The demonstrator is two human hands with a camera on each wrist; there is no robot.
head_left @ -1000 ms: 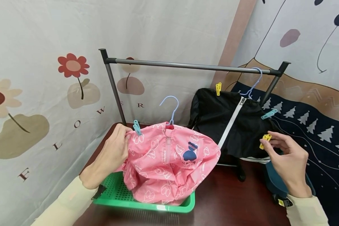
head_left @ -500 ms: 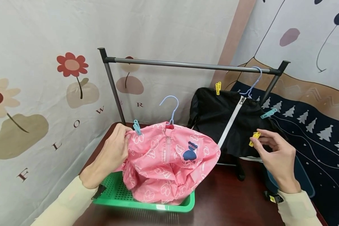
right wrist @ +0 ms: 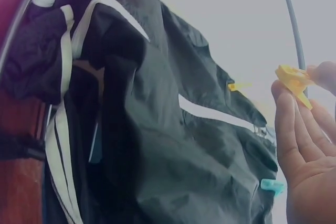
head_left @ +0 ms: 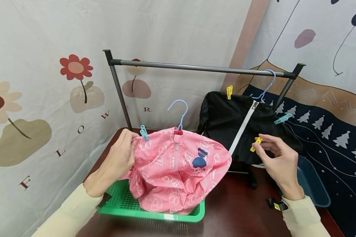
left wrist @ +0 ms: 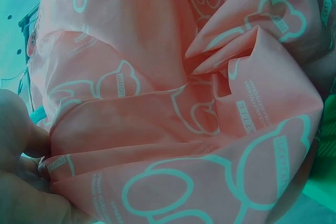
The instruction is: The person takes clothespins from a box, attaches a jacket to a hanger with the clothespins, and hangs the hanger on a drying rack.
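Observation:
My left hand (head_left: 118, 161) pinches the left shoulder of a pink jacket (head_left: 163, 177) printed with white outlines and a blue bear. A blue hanger (head_left: 183, 113) rises from its collar, its hook free of any rail. On the left shoulder sits a teal clothespin (head_left: 143, 133). Between thumb and fingers, my right hand (head_left: 280, 161) holds a yellow clothespin (head_left: 256, 144), in front of a black jacket (head_left: 225, 115). That black jacket hangs by a hanger (head_left: 267, 87), with another yellow clothespin (head_left: 229, 92) and a teal one at its shoulders. In the left wrist view, fingers grip the pink cloth (left wrist: 131, 124).
A metal rack's rail (head_left: 190, 67) spans the back. Beneath the pink jacket stands a green basket (head_left: 151, 216) on the dark red table (head_left: 234, 210). A blue bin (head_left: 312, 184) is at the right, partly behind my right forearm.
My right hand has moved left with the yellow clothespin, away from the blue bin and toward the pink jacket. The left hand and pink jacket have stayed nearly still.

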